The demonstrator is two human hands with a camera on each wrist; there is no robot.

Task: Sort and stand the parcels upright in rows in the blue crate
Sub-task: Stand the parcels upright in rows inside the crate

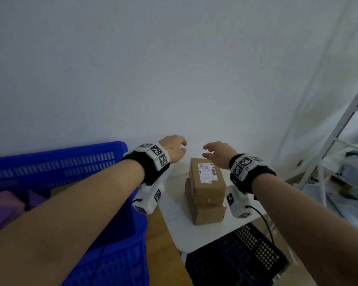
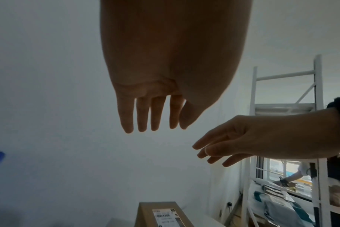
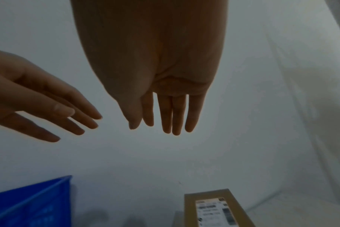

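Observation:
Two brown cardboard parcels are stacked on a white surface; the top parcel (image 1: 207, 180) carries a white shipping label, and the lower parcel (image 1: 207, 213) sits beneath it. The top parcel (image 2: 161, 215) (image 3: 215, 208) also shows at the bottom of both wrist views. My left hand (image 1: 175, 148) (image 2: 153, 121) hovers above and left of the stack, fingers straight, holding nothing. My right hand (image 1: 217, 153) (image 3: 163, 121) hovers above and right of it, also with straight fingers and nothing held. The blue crate (image 1: 56, 164) stands at the left, under my left forearm.
Purple items (image 1: 6, 205) lie inside the blue crate. A dark perforated crate (image 1: 246, 254) sits in front of the stack. White metal shelving (image 1: 339, 141) with bagged goods stands at the right. A white wall is right behind the stack. Wooden floor (image 1: 161, 234) shows between the crates.

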